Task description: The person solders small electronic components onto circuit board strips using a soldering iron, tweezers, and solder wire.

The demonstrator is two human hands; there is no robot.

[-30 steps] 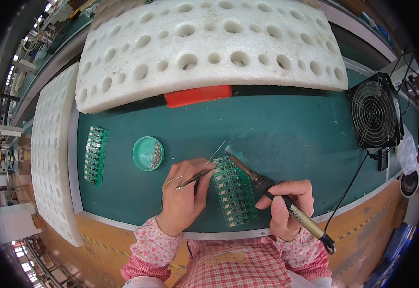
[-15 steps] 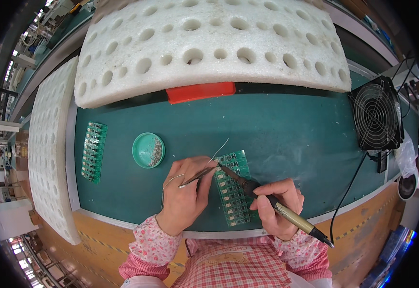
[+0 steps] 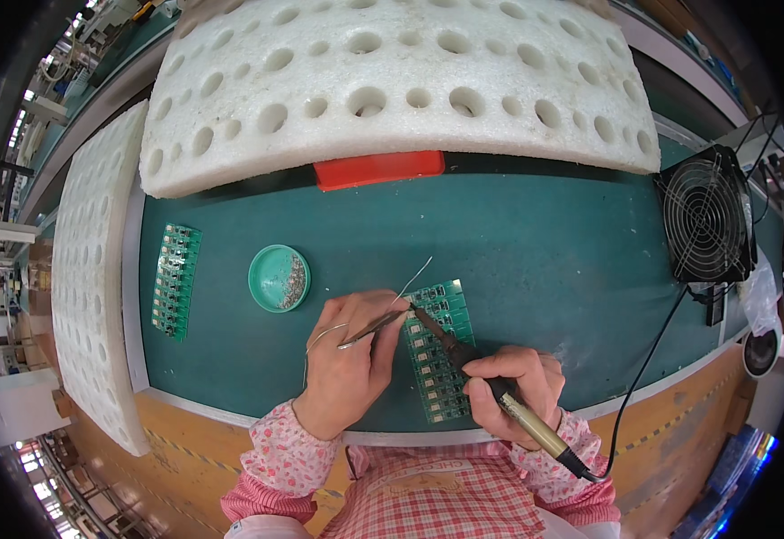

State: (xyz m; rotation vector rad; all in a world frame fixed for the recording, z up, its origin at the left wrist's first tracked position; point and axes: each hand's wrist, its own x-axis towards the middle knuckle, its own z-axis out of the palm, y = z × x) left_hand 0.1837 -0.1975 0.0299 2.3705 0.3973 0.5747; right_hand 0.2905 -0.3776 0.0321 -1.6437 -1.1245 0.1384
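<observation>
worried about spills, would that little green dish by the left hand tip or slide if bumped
The green dish looks shallow and wide, so it probably slides rather than tips. It seems light, resting flat on the green mat. The loose grey bits inside would likely scatter.
</observation>
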